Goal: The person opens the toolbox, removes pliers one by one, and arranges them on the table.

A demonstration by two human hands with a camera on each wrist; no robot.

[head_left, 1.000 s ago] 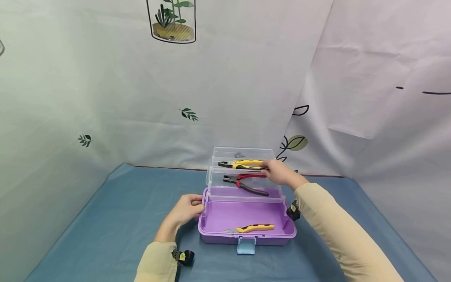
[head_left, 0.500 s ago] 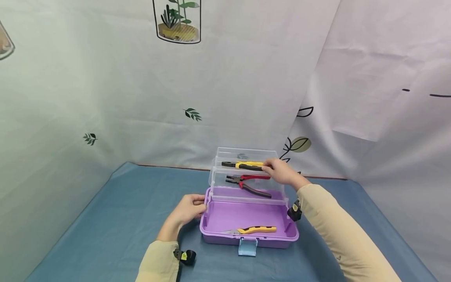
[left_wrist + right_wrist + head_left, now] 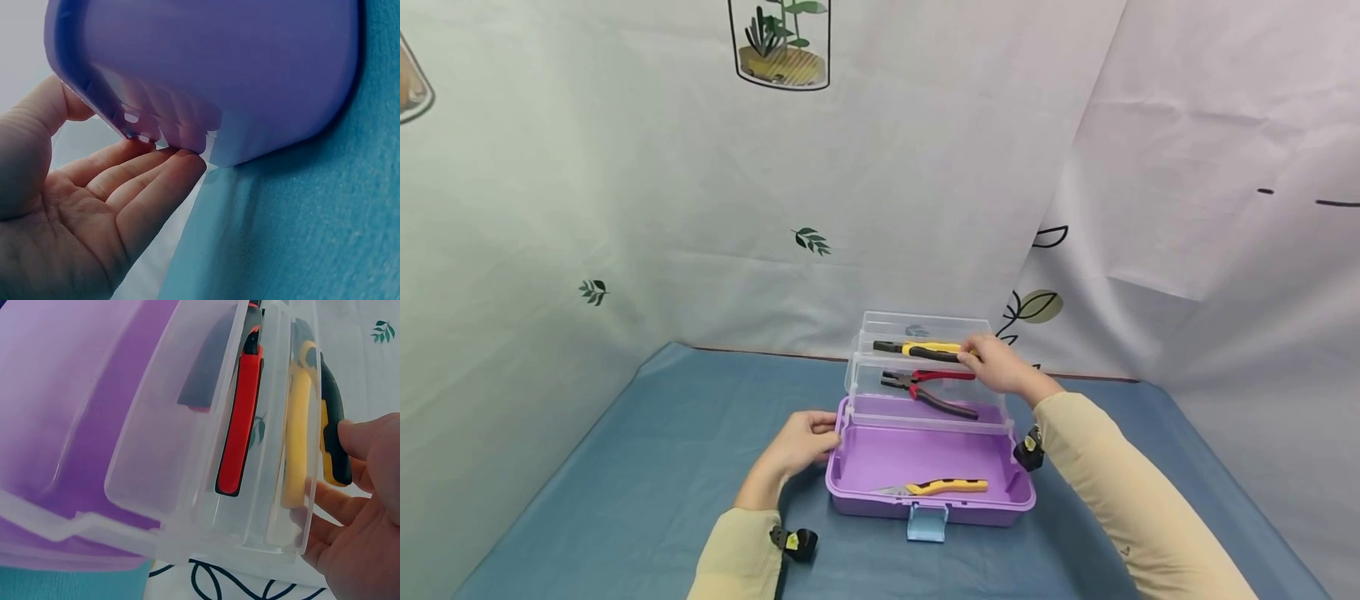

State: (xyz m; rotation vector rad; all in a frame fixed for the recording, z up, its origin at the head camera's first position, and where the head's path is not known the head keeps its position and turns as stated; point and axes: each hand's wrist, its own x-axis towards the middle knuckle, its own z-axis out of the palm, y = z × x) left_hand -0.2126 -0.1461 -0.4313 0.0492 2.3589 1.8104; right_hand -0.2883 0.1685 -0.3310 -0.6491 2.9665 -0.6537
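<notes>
In the head view, a purple toolbox (image 3: pixel 917 446) stands with its clear tiered trays (image 3: pixel 880 408) raised at the back. My left hand (image 3: pixel 801 442) is at its left side; the left wrist view shows straight fingers (image 3: pixel 159 197) touching the wall and the thumb by the rim. Over the top tray, my right hand (image 3: pixel 996 365) pinches the yellow-and-black combination pliers (image 3: pixel 917 350) by the handles. The right wrist view shows the thumb on a black-and-yellow handle (image 3: pixel 334 431), while several fingers are partly behind clear plastic. Red-and-black pliers (image 3: pixel 928 392) lie in the tray below.
Yellow-handled long-nose pliers (image 3: pixel 947 486) lie in the box bottom near the front wall. A light blue latch (image 3: pixel 927 523) hangs at the front. Blue cloth (image 3: pixel 700 442) covers the table, and a white printed curtain (image 3: pixel 700 167) rises behind it.
The handles of the yellow-and-black pliers, spread a second ago, have come together in my right hand. My left hand stays at the box side. The head view has shifted slightly.
</notes>
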